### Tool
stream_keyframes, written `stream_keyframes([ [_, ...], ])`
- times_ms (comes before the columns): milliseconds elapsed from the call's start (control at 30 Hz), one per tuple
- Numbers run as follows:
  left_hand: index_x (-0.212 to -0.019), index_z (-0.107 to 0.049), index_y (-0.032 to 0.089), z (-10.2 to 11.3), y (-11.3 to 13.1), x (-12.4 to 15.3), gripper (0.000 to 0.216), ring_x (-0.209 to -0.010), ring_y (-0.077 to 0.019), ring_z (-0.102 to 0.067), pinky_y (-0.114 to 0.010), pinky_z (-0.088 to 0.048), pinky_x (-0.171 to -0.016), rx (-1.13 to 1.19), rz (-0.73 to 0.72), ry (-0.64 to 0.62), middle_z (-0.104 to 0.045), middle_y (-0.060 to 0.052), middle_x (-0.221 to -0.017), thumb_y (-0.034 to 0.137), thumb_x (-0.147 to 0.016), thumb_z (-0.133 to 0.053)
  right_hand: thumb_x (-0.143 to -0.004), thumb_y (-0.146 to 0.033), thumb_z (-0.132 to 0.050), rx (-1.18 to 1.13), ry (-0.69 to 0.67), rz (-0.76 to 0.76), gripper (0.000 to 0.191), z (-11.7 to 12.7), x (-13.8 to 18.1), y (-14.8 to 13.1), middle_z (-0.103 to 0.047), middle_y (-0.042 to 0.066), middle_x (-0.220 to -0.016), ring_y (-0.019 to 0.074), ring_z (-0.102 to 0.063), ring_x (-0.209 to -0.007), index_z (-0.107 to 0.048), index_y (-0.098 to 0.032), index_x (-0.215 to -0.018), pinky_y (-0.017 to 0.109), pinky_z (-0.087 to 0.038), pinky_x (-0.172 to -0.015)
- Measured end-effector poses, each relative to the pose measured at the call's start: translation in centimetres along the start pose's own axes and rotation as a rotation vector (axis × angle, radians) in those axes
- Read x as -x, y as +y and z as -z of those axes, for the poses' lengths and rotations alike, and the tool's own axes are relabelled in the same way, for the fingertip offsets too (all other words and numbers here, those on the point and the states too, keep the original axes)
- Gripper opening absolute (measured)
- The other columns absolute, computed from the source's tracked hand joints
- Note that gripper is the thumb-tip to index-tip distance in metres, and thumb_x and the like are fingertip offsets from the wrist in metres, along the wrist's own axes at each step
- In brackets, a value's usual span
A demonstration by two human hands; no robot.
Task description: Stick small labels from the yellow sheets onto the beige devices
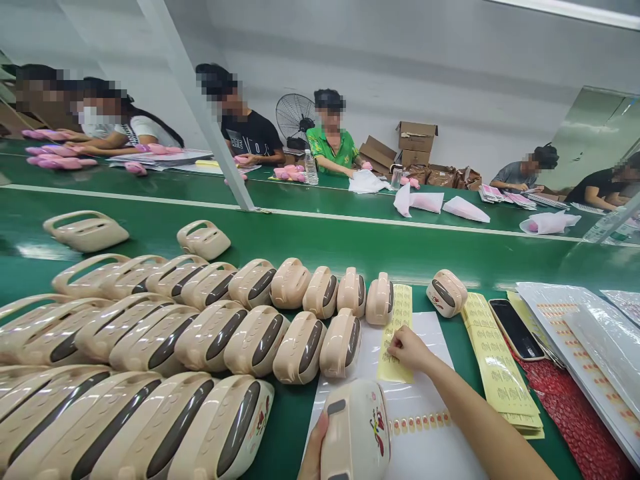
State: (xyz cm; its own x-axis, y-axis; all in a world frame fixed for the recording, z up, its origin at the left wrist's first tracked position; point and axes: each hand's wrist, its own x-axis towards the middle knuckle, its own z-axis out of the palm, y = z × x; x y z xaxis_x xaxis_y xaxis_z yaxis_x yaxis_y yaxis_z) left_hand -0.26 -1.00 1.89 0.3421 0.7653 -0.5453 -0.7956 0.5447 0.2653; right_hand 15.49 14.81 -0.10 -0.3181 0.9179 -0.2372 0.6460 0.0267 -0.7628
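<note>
My left hand (315,448) grips a beige plastic device (354,430) from its left side, low in the view. The device has rounded corners, grey rectangular pads and a red and green printed picture on one face. My right hand (409,349) is over a yellow sheet of small printed labels (400,307), its fingertips pinched together at the sheet. Whether a label is between them is too small to see. Beneath lies a white sheet (430,420) with a row of small oval stickers (419,423).
Rows of similar beige devices with handles (205,337) fill the left. On the right are more yellow label sheets (500,360), a phone (516,328), red bubble wrap (575,413) and white sticker sheets (575,340). Several people sit across the green table (310,230).
</note>
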Motion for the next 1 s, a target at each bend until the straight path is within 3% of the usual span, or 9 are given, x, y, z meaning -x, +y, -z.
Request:
stream_keyframes([
  [133,-0.132,-0.038,0.018,-1.4,0.2,0.0,0.079,-0.089,-0.0321,-0.064,-0.046,-0.043,-0.085,-0.09,-0.137,0.105,-0.071,-0.011,-0.091,0.057,-0.066,-0.061,-0.067,-0.022,-0.06,-0.189,-0.13,0.008,0.018,1.1,0.3,0.2,-0.047,-0.001,-0.067,0.0136,-0.046,-0.062,-0.047,-0.018,-0.057,0.028,-0.037,-0.061],
  [367,-0.111,-0.056,0.021,-2.5,1.1,-1.4,0.053,-0.096,-0.0308,-0.061,-0.042,-0.046,-0.082,-0.291,-0.279,0.209,-0.068,-0.009,-0.101,0.05,-0.067,-0.064,-0.059,-0.057,-0.063,-0.476,-0.258,0.114,0.041,4.0,3.0,-2.7,-0.049,-0.001,-0.067,0.0132,-0.048,-0.066,-0.049,-0.019,-0.062,0.03,-0.04,-0.067],
  [533,-0.111,-0.053,0.021,-3.1,1.1,-2.4,0.053,-0.1,-0.0278,-0.057,-0.036,-0.043,-0.082,-0.392,-0.39,0.15,-0.067,-0.006,-0.101,0.048,-0.067,-0.064,-0.066,-0.037,-0.066,-0.372,-0.36,0.245,0.022,4.3,6.3,-6.4,-0.047,-0.001,-0.074,0.0124,-0.046,-0.068,-0.055,-0.018,-0.063,0.026,-0.038,-0.063],
  [667,-0.113,-0.049,0.02,-3.4,0.9,-2.4,0.055,-0.096,-0.0283,-0.059,-0.037,-0.044,-0.08,-0.388,-0.39,0.123,-0.067,-0.006,-0.097,0.047,-0.067,-0.064,-0.067,-0.019,-0.066,-0.123,-0.304,0.272,0.011,3.7,7.4,-7.8,-0.044,-0.002,-0.073,0.0119,-0.044,-0.067,-0.057,-0.018,-0.06,0.026,-0.038,-0.063],
  [1000,-0.117,-0.046,0.02,-3.6,1.0,-2.0,0.06,-0.091,-0.0263,-0.06,-0.034,-0.044,-0.075,-0.405,-0.368,0.124,-0.067,-0.005,-0.093,0.047,-0.067,-0.065,-0.068,-0.019,-0.066,-0.041,-0.296,0.247,0.014,3.5,7.2,-8.1,-0.041,-0.002,-0.075,0.012,-0.043,-0.067,-0.054,-0.017,-0.06,0.026,-0.039,-0.064],
])
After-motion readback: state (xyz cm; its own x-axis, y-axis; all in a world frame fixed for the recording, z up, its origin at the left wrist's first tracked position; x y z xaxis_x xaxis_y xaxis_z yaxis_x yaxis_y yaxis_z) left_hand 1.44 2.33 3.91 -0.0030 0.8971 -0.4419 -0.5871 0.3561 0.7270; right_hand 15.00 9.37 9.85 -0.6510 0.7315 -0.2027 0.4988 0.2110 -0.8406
